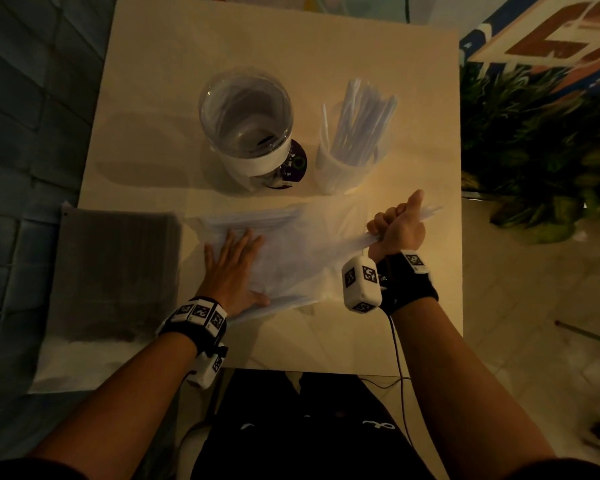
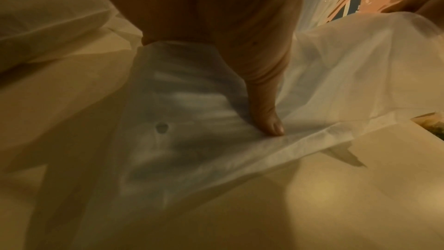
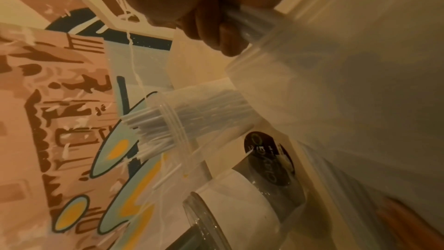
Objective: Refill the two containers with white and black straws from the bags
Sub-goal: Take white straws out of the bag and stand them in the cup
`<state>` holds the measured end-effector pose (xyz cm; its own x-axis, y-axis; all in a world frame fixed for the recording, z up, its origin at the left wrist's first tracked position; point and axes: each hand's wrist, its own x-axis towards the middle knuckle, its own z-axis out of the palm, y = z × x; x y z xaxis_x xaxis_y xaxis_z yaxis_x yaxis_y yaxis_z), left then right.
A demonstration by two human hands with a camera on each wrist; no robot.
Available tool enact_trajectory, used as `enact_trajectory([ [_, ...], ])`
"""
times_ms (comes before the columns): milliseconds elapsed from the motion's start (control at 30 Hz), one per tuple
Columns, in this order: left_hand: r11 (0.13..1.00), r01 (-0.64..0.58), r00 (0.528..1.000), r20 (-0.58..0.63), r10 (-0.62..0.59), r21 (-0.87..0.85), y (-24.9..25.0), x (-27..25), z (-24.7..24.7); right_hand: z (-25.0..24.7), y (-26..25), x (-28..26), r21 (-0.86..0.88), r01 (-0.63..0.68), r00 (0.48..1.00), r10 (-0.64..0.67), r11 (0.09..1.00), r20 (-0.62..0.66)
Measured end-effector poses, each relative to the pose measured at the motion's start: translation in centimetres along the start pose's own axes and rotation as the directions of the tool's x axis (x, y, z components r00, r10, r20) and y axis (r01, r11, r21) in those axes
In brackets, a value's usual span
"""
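- the left hand (image 1: 234,268) lies flat with its fingers spread on the translucent plastic bag of white straws (image 1: 284,251), pinning it to the pale table (image 1: 326,57); the left wrist view shows the thumb (image 2: 266,119) pressing the film down.
- the right hand (image 1: 400,226) is a fist wrapped round a bunch of white straws (image 1: 430,212), at the bag's right-hand end; their ends stick out past the thumb.
- done well, this step probably wants the left hand kept firm on the bag so it does not slide, and the bunch drawn out level and in line with the bag, so no straw snags the film or fans loose.
- the next move, i judge, is to lift the bunch to the right-hand container and drop it in ends first.
- the clear ribbed plastic cup (image 1: 347,168) on the right, far side of the bag, holds white straws (image 1: 364,123) leaning rightward, with room left.
- the wide clear round jar with a white band (image 1: 248,126) to its left looks nearly empty; something dark lies at its bottom, too dim to name.
- a second flat bag of dark straws (image 1: 118,271) hangs over the table's left edge, untouched.
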<state>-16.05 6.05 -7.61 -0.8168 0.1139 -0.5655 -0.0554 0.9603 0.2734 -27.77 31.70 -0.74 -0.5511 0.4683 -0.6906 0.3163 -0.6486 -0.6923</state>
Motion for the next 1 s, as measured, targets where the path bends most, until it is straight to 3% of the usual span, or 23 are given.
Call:
enact_trajectory([
  [233, 1.000, 0.001, 1.000, -0.009, -0.001, 0.002, 0.0, 0.0, 0.0, 0.6, -2.1, 0.1, -0.008, 0.110, 0.994, -0.110, 0.994, -0.010],
  [433, 0.998, -0.002, 1.000, 0.024, 0.004, -0.056, 0.6, 0.0, -1.1, 0.9, -4.4, 0.1, -0.032, 0.192, 0.979, -0.189, 0.981, 0.076],
  [533, 0.985, -0.103, 0.994, -0.041, 0.098, -0.139, 2.8, -0.1, -3.7, 1.2, -4.0, -0.5, -0.079, 0.198, 0.975, -0.187, 0.977, 0.123],
  [667, 0.919, -0.315, 0.937, -0.233, 0.261, -0.238, 8.3, 0.3, -7.7, 1.8, -4.3, -1.6, -0.109, 0.238, 0.959, -0.216, 0.965, 0.184],
  [767, 0.852, -0.403, 0.910, -0.251, 0.332, -0.335, 12.6, 1.3, -9.4, 2.2, -5.5, -2.8, -0.117, 0.314, 0.923, -0.275, 0.942, 0.268],
  [867, 0.830, -0.430, 0.903, -0.181, 0.390, -0.356, 15.6, 2.8, -10.0, 2.6, -6.8, -4.2, -0.128, 0.390, 0.872, -0.321, 0.912, 0.370],
  [1000, 0.793, -0.480, 0.875, -0.143, 0.462, -0.376, 18.2, 4.4, -10.6, 3.1, -8.0, -6.1, -0.152, 0.525, 0.768, -0.390, 0.837, 0.508],
])
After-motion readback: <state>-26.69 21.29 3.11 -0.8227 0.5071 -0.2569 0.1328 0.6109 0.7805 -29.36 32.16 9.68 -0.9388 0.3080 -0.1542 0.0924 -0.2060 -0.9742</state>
